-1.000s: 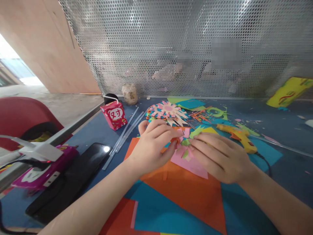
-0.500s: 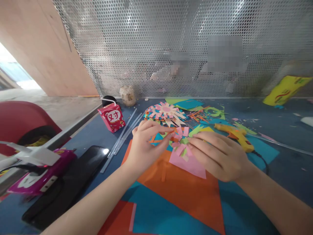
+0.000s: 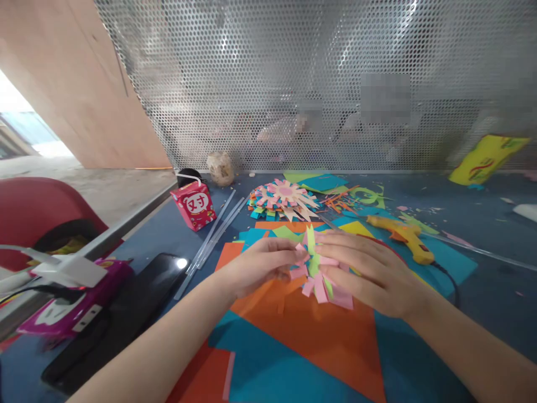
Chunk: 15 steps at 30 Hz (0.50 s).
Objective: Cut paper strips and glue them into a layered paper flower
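A paper flower [image 3: 314, 266] with pink and light green strips is between my hands, above an orange paper sheet [image 3: 335, 341]. My left hand [image 3: 266, 263] pinches a pink strip at its left side, thumb and fingers together. From the right, my right hand [image 3: 369, 268] lies over the flower with its fingers bent down on the strips, hiding part of it. A pink paper piece [image 3: 346, 300] shows partly underneath. Behind my hands is a pile of finished-looking paper flowers [image 3: 287, 193] in pink, cream and blue.
A yellow glue gun [image 3: 409, 238] with a cord lies at the right. Clear glue sticks [image 3: 213, 232], a red drink carton [image 3: 194, 206] and a black phone [image 3: 121, 313] are at the left, near a purple power strip [image 3: 71, 313]. A perforated metal screen [image 3: 251, 73] stands behind.
The paper flower has come lower and turned, so its green middle and pink strips show more. My left hand has moved down, its fingers nearer the flower; my right hand has spread over it.
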Each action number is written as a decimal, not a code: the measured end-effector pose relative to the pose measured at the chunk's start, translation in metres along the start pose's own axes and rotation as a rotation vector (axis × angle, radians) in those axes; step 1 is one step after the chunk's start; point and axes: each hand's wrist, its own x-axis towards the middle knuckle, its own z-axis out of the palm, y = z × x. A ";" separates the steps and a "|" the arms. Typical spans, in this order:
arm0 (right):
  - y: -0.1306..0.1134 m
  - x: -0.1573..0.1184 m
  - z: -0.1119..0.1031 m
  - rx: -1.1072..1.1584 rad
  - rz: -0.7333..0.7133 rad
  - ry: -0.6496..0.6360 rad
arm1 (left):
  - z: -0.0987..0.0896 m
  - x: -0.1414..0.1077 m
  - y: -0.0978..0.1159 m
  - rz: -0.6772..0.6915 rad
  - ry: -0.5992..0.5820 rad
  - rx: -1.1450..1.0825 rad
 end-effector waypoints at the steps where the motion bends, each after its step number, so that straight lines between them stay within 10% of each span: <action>1: 0.001 -0.001 0.001 -0.002 0.011 -0.007 | 0.000 -0.001 0.000 0.024 0.011 -0.001; 9: 0.019 -0.012 0.002 -0.072 0.119 0.055 | -0.005 0.000 0.004 0.052 0.127 0.080; 15: 0.074 -0.054 -0.015 -0.627 0.689 0.140 | -0.009 0.006 0.001 0.122 0.310 -0.099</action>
